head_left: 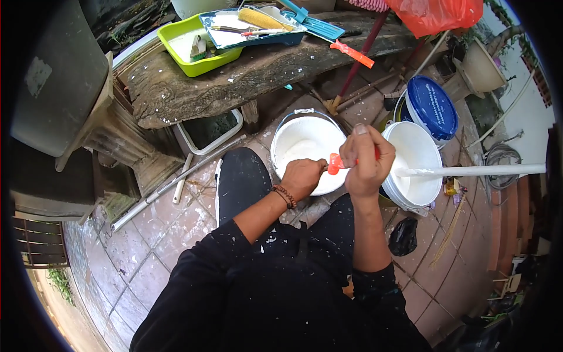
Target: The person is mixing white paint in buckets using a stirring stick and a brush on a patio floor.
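Note:
Both of my hands are raised over a white bucket [280, 136] with white paint-like residue inside, which stands between my knees. My right hand [368, 161] is closed around a small red-orange object [335, 164], mostly hidden by the fingers; its kind is not clear. My left hand [302, 179], with a beaded bracelet [285, 196] at the wrist, pinches at the object's left end. Just right of my right hand stands another white bucket [434, 154] holding whitish contents, with a white pole [475, 171] leaning out of it.
A blue-lidded bucket [432, 108] stands behind the right one. On the wooden bench [264, 70] sit a green tray [202, 69], a blue tray with a yellow paint roller [258, 19], and an orange-handled tool [352, 54]. A black plastic bag [403, 237] lies on the tiles.

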Demonstrator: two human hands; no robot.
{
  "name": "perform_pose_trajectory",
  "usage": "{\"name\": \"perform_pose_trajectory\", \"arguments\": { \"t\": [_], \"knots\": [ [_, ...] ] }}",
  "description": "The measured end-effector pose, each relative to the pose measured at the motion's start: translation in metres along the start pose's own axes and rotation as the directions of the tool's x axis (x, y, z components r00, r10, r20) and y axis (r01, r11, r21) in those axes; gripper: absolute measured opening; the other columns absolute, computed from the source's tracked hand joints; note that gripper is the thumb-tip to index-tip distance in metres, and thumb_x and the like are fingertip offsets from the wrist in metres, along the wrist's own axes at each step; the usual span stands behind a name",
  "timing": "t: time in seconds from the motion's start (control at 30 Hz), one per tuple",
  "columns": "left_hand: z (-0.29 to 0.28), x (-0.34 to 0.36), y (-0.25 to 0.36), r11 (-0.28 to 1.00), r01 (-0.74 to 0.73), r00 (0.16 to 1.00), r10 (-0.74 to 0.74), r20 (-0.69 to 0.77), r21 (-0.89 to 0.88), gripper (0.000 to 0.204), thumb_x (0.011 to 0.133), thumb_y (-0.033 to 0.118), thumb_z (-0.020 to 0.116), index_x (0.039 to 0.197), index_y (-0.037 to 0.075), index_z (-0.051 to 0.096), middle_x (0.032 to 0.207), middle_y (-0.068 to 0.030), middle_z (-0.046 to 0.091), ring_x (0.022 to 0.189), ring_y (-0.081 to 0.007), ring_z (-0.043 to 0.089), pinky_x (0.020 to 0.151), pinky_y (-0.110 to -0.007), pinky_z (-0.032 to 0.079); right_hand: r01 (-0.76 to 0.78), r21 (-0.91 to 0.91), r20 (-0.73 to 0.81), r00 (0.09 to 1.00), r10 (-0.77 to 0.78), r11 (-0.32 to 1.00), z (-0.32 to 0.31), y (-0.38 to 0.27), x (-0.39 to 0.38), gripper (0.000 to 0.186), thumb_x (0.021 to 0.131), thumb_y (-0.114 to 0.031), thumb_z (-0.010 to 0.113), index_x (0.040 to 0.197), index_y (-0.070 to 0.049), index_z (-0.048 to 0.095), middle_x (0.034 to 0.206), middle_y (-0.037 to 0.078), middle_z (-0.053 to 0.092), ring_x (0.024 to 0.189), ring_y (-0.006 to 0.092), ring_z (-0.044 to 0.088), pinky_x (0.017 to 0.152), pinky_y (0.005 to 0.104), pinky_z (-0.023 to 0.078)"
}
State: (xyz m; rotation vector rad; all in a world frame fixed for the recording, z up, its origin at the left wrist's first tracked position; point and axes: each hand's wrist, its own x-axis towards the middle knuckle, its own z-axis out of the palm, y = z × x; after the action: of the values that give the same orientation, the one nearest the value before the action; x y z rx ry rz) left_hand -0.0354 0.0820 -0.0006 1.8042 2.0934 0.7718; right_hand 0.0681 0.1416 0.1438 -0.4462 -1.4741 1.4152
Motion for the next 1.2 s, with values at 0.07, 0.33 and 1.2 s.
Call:
{"name": "perform_pose_trajectory", "arguments": {
  "t": [0.07, 0.33, 1.2],
  "knots": [
    [-0.006, 0.003, -0.006, 0.999, 0.02, 1.0, -0.02, 0.01, 0.041, 0.025, 0.104, 0.026, 0.055, 0.104, 0.011, 0.074, 0.08, -0.0188, 0.073, 0.079, -0.0384, 0.074, 0.072, -0.052, 0.055, 0.01, 0.01, 0.041, 0.999, -0.01, 1.0, 0.004, 0.004, -0.003, 0.041, 0.105, -0.014, 0.06, 0.066, -0.002, 0.051, 0.057, -0.001, 0.051, 0.053, 0.0051, 0.044, 0.05, 0.0258, 0.035],
    [0.008, 0.017, -0.01, 0.999, -0.009, 0.998, 0.006, -0.064, -0.041, 0.024, 0.101, 0.025, 0.054, 0.1, 0.011, 0.074, 0.082, -0.0187, 0.074, 0.08, -0.038, 0.073, 0.072, -0.051, 0.055, 0.101, -0.104, 0.064, 0.993, -0.094, 0.989, -0.011, 0.016, -0.015, 0.042, 0.103, -0.012, 0.059, 0.065, -0.001, 0.046, 0.055, 0.0, 0.049, 0.052, 0.006, 0.044, 0.049, 0.0278, 0.032],
    [0.023, -0.048, 0.016, 0.976, 0.021, 0.999, -0.03, -0.036, -0.216, 0.018, 0.097, 0.014, 0.055, 0.103, 0.007, 0.07, 0.085, -0.0189, 0.074, 0.08, -0.039, 0.074, 0.071, -0.05, 0.057, 0.165, -0.054, 0.079, 0.984, -0.16, 0.985, -0.018, -0.01, -0.096, 0.038, 0.102, -0.009, 0.053, 0.066, -0.003, 0.042, 0.056, 0.006, 0.044, 0.049, 0.0138, 0.039, 0.05, 0.0292, 0.031]
  ]
}}
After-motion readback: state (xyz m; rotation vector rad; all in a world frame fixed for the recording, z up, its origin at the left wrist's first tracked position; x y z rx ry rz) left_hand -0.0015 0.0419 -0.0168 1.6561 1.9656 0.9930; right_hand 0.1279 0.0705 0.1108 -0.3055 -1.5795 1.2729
